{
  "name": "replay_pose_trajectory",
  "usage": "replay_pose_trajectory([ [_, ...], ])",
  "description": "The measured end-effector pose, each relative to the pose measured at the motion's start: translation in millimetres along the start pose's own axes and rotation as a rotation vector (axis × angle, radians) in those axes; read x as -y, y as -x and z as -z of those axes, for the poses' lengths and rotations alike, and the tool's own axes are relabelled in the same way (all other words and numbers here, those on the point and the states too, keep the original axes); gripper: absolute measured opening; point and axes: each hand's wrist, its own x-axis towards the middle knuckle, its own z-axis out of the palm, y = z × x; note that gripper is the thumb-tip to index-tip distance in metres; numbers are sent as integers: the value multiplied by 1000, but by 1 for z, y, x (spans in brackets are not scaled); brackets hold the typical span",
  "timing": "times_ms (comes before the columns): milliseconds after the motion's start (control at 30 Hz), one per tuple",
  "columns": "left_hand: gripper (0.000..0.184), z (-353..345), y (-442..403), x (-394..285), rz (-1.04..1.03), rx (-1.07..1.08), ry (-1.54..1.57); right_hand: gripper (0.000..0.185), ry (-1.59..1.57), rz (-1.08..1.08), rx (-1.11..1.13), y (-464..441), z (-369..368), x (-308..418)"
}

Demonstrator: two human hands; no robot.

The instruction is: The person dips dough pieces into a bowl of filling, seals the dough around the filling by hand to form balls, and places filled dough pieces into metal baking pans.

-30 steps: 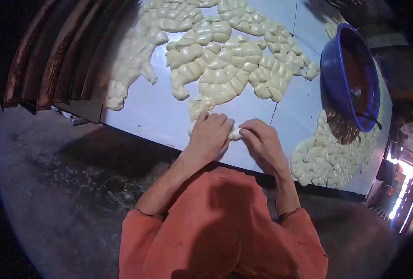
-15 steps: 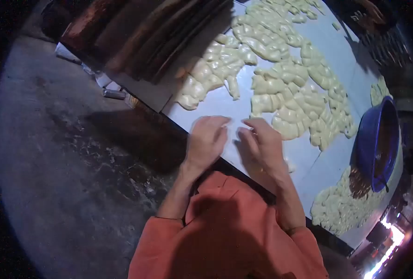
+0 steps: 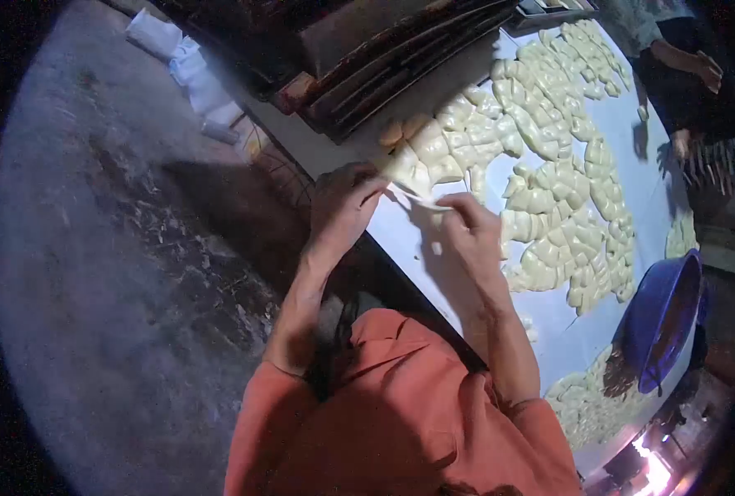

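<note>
Strip of dough (image 3: 418, 198) pinched in right hand (image 3: 472, 234), other end, hidden, apparently gripped by shadowed left hand (image 3: 343, 211)

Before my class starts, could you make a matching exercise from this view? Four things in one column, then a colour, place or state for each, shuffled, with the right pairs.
Things:
1. Basin
2. Wearer's shirt
3. Pale strip
4. Pale doughy pieces

Descriptions:
A. spread over the white tabletop
B. held between the left hand and the right hand
C. blue-purple
D. orange-red

Right pairs: 1-C, 2-D, 3-B, 4-A
</note>
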Motion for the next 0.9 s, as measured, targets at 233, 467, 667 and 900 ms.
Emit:
replay_pose_trajectory([
  [233, 39, -9, 1, -32, 281, 52, 321, 32, 313, -22, -184, -5, 7, 7],
  [467, 41, -16, -29, -75, -281, 149, -210, 20, 219, 56, -226, 1, 4, -9],
  [667, 22, -20, -26, -67, -373, 190, -180, 19, -259, -374, -51, 18, 35, 24],
  [900, 41, -17, -3, -80, -230, 256, -275, 19, -1169, -624, -166, 74, 112, 6],
])
